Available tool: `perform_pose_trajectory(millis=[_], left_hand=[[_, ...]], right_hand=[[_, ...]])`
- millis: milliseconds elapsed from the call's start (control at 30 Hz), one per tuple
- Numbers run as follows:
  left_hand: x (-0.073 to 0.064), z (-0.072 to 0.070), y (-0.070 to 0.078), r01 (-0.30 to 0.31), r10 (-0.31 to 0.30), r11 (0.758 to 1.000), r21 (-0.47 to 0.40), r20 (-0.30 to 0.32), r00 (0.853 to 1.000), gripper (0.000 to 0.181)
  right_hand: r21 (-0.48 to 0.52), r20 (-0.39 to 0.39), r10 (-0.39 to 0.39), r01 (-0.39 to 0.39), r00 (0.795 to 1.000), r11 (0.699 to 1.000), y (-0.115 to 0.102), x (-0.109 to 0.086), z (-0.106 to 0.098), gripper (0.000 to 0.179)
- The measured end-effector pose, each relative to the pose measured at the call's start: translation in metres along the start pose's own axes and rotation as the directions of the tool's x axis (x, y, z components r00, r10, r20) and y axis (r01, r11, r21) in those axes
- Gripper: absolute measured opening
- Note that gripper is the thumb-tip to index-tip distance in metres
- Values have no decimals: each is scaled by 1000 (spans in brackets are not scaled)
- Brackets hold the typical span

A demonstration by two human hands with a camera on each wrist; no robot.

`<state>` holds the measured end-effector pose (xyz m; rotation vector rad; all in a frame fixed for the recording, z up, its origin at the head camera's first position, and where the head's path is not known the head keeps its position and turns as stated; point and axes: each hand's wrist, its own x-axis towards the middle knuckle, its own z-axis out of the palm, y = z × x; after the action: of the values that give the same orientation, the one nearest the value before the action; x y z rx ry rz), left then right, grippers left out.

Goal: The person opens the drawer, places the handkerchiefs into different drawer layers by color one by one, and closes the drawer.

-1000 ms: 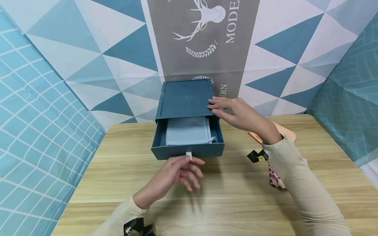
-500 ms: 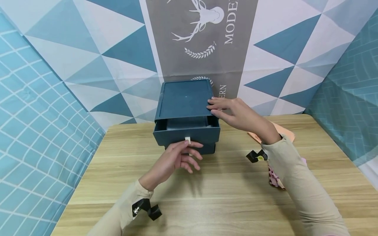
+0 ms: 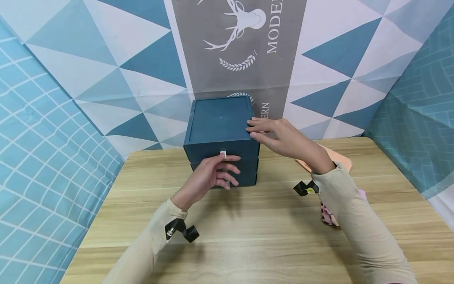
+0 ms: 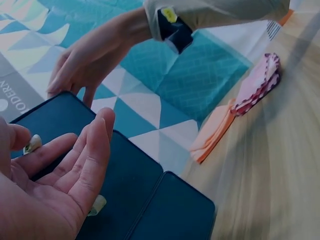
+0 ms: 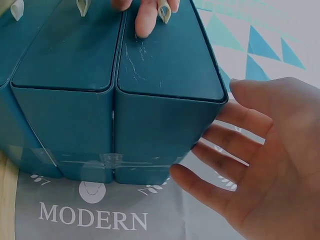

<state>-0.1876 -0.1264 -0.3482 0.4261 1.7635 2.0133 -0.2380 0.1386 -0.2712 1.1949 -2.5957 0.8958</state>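
Observation:
A dark blue stacked drawer box (image 3: 220, 118) stands against the backdrop, its top drawer (image 3: 198, 152) pushed in flush. My left hand (image 3: 209, 173) is at the front, with thumb and index finger pinching the small white pull tab (image 3: 223, 154) and the other fingers spread. The pale tab (image 4: 33, 144) also shows between thumb and index finger in the left wrist view. My right hand (image 3: 280, 136) rests its fairly straight fingers on the box's right top edge; the right wrist view shows these fingers (image 5: 235, 140) along the side. The light grey cloth inside the drawer is now hidden.
An orange folded cloth (image 3: 342, 157) and a pink cloth with a checked edge (image 3: 328, 215) lie on the wooden table (image 3: 248, 244) at right, partly under the right forearm. Patterned fabric (image 3: 142, 51) hangs behind, close to the box.
The top drawer has slid back from well out to fully in, hiding the grey cloth. My left hand moved forward with its tab; my right hand kept its place on the box.

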Motion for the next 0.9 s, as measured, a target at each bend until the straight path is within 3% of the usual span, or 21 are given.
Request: perform_pose_trajectory(millis=[233, 500, 700, 900], left_hand=[[-6, 0, -3, 15, -14, 1000, -4, 40, 999, 53], [-27, 12, -18, 56, -65, 997, 59, 162, 985, 56], [-35, 8, -31, 108, -115, 992, 68, 110, 987, 55], [-35, -2, -44, 161, -165, 984, 69, 44, 985, 55]], right_hand=[[-2, 10, 18, -18, 1000, 1000, 0, 0, 1, 38], [3, 9, 39, -39, 999, 999, -2, -1, 0, 40], [2, 20, 49, -49, 999, 999, -1, -1, 0, 42], [7, 18, 51, -51, 999, 999, -1, -2, 1, 41]])
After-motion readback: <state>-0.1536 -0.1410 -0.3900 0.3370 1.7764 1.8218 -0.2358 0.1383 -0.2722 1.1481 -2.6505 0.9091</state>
